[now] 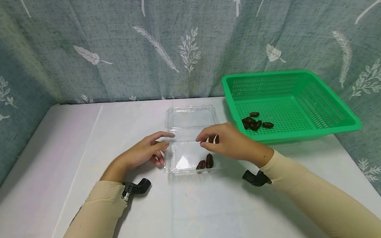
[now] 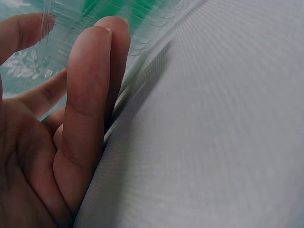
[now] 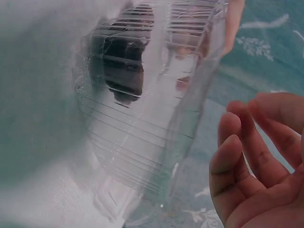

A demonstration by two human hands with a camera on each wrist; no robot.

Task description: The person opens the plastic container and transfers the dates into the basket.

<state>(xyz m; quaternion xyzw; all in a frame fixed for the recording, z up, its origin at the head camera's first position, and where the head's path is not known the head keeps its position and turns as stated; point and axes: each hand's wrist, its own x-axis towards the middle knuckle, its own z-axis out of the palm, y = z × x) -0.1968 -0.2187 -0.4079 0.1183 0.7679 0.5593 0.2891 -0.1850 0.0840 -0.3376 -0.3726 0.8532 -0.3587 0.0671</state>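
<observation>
On the white table (image 1: 213, 210) sits a clear plastic clamshell box (image 1: 189, 155), lid open, with two dates (image 1: 206, 162) in its near right corner. The left hand (image 1: 144, 153) rests against its left wall, fingers (image 2: 90, 95) straight. The right hand (image 1: 230, 142) hovers over its right edge, fingers loosely curled, holding nothing. More dates lie in the green basket (image 1: 324, 102) nearby.

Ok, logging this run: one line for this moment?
left hand: touches clear box | right hand: above box, empty | dates: in box | basket: more dates
</observation>
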